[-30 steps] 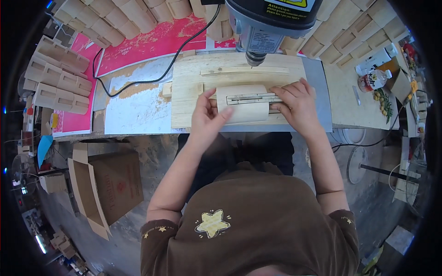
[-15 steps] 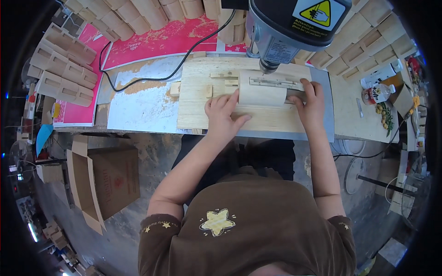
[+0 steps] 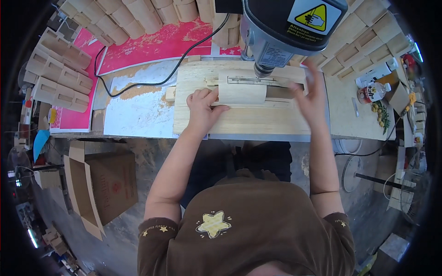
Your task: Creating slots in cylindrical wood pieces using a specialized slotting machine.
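Observation:
Under the drill press chuck (image 3: 263, 70) a pale, rounded wooden block (image 3: 241, 94) lies in a wooden jig. Along its top runs a narrow slot (image 3: 251, 81). My left hand (image 3: 202, 108) is at the block's left end, fingers curled against it and thumb stretched along its near side; the fingertips are partly hidden. Off the block's right end, my right hand (image 3: 311, 99) is apart from it, smeared by motion, with thumb and fingers spread and nothing seen between them. A dark channel (image 3: 279, 93) of the jig shows between the block and that hand.
The drill press (image 3: 281, 37) hangs over the jig board (image 3: 262, 124). Similar wooden blocks (image 3: 60, 94) stand stacked left, behind and right. A black cable (image 3: 152, 83) crosses the sawdust-covered bench. At right stands a bottle (image 3: 373, 93). An open cardboard box (image 3: 110, 184) sits below left.
The wooden block has slid left along the jig, with my left hand moving left at its end. My right hand has let go of the right end and opened. The view has shifted slightly.

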The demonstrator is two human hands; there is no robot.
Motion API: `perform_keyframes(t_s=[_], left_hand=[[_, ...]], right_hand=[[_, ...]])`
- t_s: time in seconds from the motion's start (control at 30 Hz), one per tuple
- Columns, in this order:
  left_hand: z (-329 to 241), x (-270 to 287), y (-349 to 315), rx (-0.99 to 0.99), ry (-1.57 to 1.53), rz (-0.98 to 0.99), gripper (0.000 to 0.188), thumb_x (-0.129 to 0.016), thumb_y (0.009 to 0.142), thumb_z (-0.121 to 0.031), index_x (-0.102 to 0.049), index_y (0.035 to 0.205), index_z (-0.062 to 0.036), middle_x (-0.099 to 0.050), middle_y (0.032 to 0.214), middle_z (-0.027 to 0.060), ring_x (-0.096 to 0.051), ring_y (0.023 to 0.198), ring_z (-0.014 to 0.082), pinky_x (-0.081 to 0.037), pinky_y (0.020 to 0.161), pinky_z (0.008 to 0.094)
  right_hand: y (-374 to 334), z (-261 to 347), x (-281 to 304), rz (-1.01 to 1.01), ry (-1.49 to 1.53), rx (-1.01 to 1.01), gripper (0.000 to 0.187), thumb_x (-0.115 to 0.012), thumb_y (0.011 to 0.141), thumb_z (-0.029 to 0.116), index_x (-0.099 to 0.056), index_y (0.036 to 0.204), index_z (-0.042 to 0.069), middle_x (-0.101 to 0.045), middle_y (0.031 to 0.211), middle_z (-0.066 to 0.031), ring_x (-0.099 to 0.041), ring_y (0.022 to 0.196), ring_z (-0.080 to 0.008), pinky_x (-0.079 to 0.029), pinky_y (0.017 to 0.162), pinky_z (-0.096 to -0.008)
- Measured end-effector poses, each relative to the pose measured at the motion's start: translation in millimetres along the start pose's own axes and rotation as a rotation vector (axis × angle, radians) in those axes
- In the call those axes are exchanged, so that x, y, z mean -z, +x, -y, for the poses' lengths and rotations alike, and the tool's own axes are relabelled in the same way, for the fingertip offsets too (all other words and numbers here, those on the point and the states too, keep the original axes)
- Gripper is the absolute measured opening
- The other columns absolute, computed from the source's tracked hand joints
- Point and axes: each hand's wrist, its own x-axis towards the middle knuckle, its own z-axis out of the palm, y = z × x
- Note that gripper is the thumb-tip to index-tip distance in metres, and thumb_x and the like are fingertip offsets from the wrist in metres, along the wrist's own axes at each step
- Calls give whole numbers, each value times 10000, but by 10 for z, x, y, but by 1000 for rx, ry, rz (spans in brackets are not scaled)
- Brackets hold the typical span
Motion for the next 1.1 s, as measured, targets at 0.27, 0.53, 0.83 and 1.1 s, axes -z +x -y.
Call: perform_keyframes(t_s=[0.27, 0.53, 0.83, 1.1], left_hand=[[-22, -1, -72, -12, 79, 21, 516, -759, 632, -248, -603, 1109, -125, -515, 767, -4, -485, 821, 200, -279, 813, 389], [12, 4, 2, -22, 77, 8, 523, -762, 621, -252, -607, 1112, -156, -519, 780, -8, -494, 807, 200, -283, 796, 378], [123, -289, -68, -112, -32, -212, 391, -776, 490, -252, -607, 827, -148, -554, 850, 39, -507, 887, 260, -344, 744, 425], [-57, -48, -137, 5, -65, -84, 570, -775, 590, -245, -593, 1129, -202, -499, 845, -1, -479, 889, 207, -274, 809, 393]], right_hand=[[1371, 962, 202, -415, 147, -130, 235, -470, 925, 180, -621, 831, 25, -569, 697, -2, -512, 637, -76, -413, 587, -231], [845, 1053, 578, -64, -107, 93, 128, -573, 869, 105, -568, 909, -16, -544, 714, -43, -472, 636, -112, -397, 598, -240], [-286, 403, 265, -213, -114, 22, 202, -426, 929, 46, -574, 1036, -41, -593, 868, -107, -547, 752, -158, -448, 686, -272], [-343, 44, -164, -161, 66, 277, 170, -417, 944, 58, -532, 1014, -46, -560, 895, -120, -524, 768, -200, -430, 693, -298]])
